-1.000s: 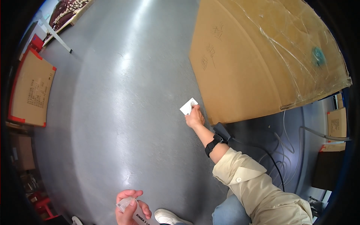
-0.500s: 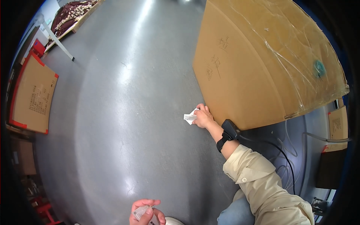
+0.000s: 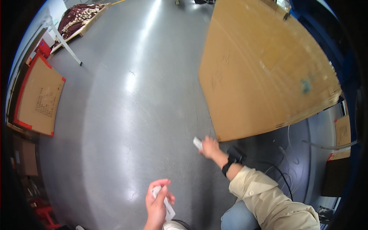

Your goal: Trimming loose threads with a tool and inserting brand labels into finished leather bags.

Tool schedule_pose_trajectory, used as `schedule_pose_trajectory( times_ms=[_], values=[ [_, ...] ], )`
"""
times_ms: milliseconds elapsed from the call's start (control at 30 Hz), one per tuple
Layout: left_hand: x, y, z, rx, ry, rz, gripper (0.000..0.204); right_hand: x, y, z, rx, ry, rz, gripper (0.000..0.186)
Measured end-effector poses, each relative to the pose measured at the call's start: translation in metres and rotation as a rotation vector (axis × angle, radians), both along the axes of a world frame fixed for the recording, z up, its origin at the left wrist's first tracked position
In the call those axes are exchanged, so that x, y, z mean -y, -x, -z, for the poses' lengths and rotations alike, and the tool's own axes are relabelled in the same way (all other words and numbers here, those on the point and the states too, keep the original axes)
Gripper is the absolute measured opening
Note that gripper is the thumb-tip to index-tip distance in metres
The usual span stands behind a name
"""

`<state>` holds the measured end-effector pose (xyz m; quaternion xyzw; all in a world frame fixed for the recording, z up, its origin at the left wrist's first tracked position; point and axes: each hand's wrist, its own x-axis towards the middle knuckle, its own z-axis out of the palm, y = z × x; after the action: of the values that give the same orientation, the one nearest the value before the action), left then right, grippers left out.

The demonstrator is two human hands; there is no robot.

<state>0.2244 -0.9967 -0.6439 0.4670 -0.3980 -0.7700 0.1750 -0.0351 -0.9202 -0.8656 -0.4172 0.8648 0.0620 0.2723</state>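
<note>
My left hand [image 3: 154, 207], at the bottom centre, is closed around a white printed slip [image 3: 168, 211], with its thumb pressed against it. My right hand [image 3: 210, 148] pinches a small white folded piece of paper [image 3: 197, 143]; motion smears the fingers. That hand is by the lower near corner of a large brown cardboard box [image 3: 245, 88]. The box has handwritten marks on its side and clear tape on top. On my right wrist sits a black strap with a black device [image 3: 236, 154] and a cable.
At the left stands a brown carton [image 3: 40, 96] with red edges. A pallet with a maroon-and-cream heap [image 3: 79, 19] lies at the far left, near a grey metal leg [image 3: 69, 51]. Clear tubing [image 3: 289, 142] loops over the floor at the right.
My right hand has come nearer to me with its white paper. My left hand has risen farther into view, still gripping its slip. The view has shifted a little.
</note>
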Motion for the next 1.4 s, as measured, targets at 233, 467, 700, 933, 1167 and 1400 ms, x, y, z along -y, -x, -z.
schedule_pose_trajectory(
  times_ms=[233, 467, 700, 933, 1167, 1400],
  values=[
    [-0.026, -0.036, -0.022, 0.265, -0.147, 0.039, 0.027, -0.100, -0.120, -0.157, 0.942, -0.039, 0.157, 0.051],
    [-0.094, -0.080, -0.282, 0.054, -0.319, 0.121, 0.045, -0.101, -0.206, -0.531, 1.448, 0.299, 0.336, 0.036],
    [-0.114, -0.120, -0.453, -0.151, -0.110, 0.174, 0.035, -0.149, -0.277, -0.747, 1.086, 0.634, 0.243, 0.040],
    [-0.173, -0.030, -0.605, -0.574, 0.305, 0.199, 0.037, -0.207, -0.261, -0.759, 1.808, 1.011, 0.992, 0.036],
    [-0.268, 0.051, -0.618, -0.615, 0.833, 0.592, 0.026, -0.301, -0.206, -0.816, 1.811, 1.222, 1.188, 0.028],
    [-0.333, 0.125, -0.597, -0.549, 0.434, 0.927, 0.020, -0.378, -0.171, -0.822, 1.629, 1.410, 1.440, 0.024]
  ],
)
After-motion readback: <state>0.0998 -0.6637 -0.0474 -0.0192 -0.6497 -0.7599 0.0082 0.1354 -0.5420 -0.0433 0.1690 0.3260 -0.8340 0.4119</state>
